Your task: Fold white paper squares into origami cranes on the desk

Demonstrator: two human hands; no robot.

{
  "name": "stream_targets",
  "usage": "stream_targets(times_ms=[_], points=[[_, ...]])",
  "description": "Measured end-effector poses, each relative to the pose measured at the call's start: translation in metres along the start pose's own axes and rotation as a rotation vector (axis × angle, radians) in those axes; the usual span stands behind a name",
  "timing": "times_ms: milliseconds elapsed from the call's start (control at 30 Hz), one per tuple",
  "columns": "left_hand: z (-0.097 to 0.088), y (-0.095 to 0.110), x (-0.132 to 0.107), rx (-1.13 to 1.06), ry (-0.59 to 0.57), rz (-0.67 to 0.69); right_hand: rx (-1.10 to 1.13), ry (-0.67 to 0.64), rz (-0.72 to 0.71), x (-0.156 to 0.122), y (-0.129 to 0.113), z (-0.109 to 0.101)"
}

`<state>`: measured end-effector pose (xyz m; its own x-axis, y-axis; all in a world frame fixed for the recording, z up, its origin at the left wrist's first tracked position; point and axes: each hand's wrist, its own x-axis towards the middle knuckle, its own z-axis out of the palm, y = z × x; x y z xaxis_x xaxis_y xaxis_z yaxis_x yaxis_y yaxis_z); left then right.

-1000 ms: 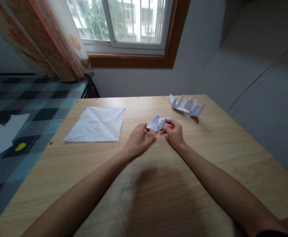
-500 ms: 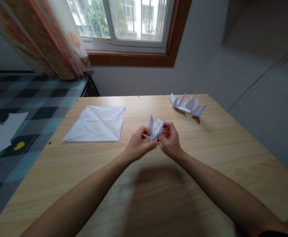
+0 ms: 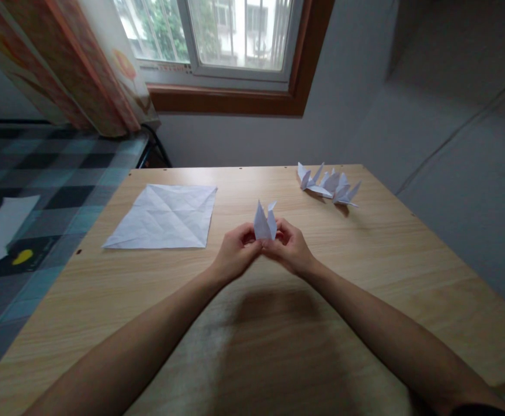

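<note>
A white folded paper crane (image 3: 264,224) stands upright between my two hands, above the middle of the table. Its two points rise upward, and the right one has a small bent tip. My left hand (image 3: 237,249) pinches its lower left side, thumb toward me. On the lower right side my right hand (image 3: 290,245) grips it the same way, with both thumbs meeting near the bottom edge. The fingertips behind the paper are hidden. Farther back on the right lie several finished-looking paper cranes (image 3: 330,184), close together.
A creased white paper square (image 3: 161,216) lies flat on the left of the wooden table (image 3: 148,323). Beyond the table's left edge, white sheets (image 3: 12,225) rest on a checked cloth (image 3: 57,202). A window (image 3: 235,34) and curtain (image 3: 70,63) are behind.
The folded crane has turned in my hands, so a flat side now faces me and two points stand up. Both hands have shifted slightly left. The view has moved a little.
</note>
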<state>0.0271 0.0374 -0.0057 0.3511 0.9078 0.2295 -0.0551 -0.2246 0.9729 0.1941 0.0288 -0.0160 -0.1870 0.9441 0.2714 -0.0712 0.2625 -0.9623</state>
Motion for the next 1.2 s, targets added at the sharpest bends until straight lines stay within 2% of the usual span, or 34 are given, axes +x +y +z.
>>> stream_targets(times_ms=[133,433,567,667,833,1067,1200], points=[[0.001,0.003,-0.002,0.137,0.06,0.007,0.043,0.028,0.002,0.001,0.001,0.0],[0.0,0.014,-0.003,0.272,0.059,0.046,-0.006,0.059,-0.065,0.0,-0.004,0.001],[0.0,0.01,-0.002,0.297,0.127,0.031,-0.053,0.115,-0.009,0.0,-0.005,0.002],[0.001,0.007,0.0,0.258,0.175,0.017,-0.004,0.15,0.033,0.001,-0.004,0.002],[0.002,0.003,0.003,0.076,0.239,0.026,0.141,0.176,0.061,0.003,-0.002,0.001],[0.002,0.001,0.004,-0.086,0.193,0.056,0.162,0.138,0.033,0.004,-0.003,0.001],[-0.002,0.003,0.004,-0.005,0.181,0.074,0.114,0.154,0.005,0.005,-0.001,-0.002]])
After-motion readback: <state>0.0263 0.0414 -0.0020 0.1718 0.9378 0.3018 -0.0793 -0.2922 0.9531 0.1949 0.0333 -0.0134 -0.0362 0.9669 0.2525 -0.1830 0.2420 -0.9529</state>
